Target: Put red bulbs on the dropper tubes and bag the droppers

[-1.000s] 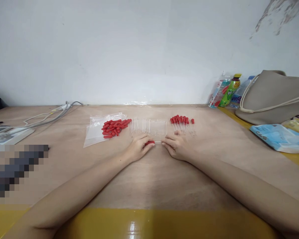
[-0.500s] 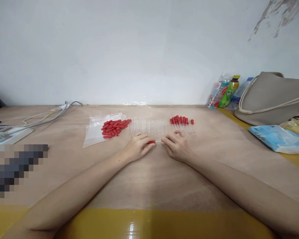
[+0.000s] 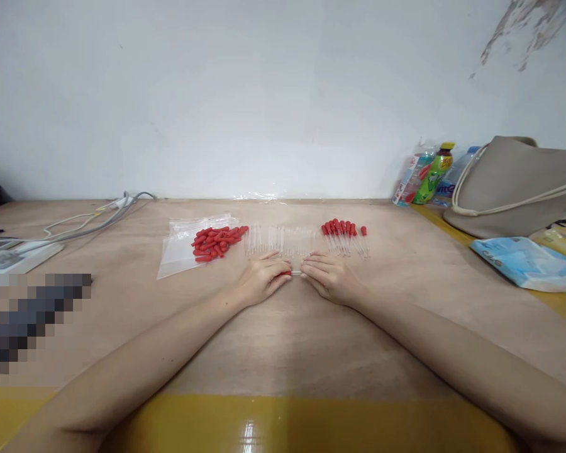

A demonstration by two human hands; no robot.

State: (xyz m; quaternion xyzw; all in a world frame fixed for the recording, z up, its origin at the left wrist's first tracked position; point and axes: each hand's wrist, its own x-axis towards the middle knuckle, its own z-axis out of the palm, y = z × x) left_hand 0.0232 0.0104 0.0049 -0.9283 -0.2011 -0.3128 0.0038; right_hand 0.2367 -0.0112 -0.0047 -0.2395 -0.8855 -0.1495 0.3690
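Between thumb and fingers my left hand (image 3: 263, 279) pinches a red rubber dropper bulb (image 3: 287, 273). My right hand (image 3: 329, 277) is closed on a clear glass dropper tube (image 3: 296, 273), whose end meets the bulb; how far it sits inside is hidden by the fingers. Just beyond the hands lies a row of bare glass tubes (image 3: 280, 239). Loose red bulbs (image 3: 214, 244) are heaped at the left on a clear plastic zip bag (image 3: 174, 255). Several droppers with red bulbs fitted (image 3: 342, 229) lie side by side beyond my right hand.
At the right stand drink bottles (image 3: 434, 176), a grey bag (image 3: 514, 179) with cord handles and a blue packet (image 3: 523, 261). Cables (image 3: 108, 217) run to a white power strip (image 3: 28, 257) at the left. A wall rises behind the table.
My right hand has shifted slightly left towards my left hand, and its fingers lie closer together. Less of the tube and bulb shows between the hands.
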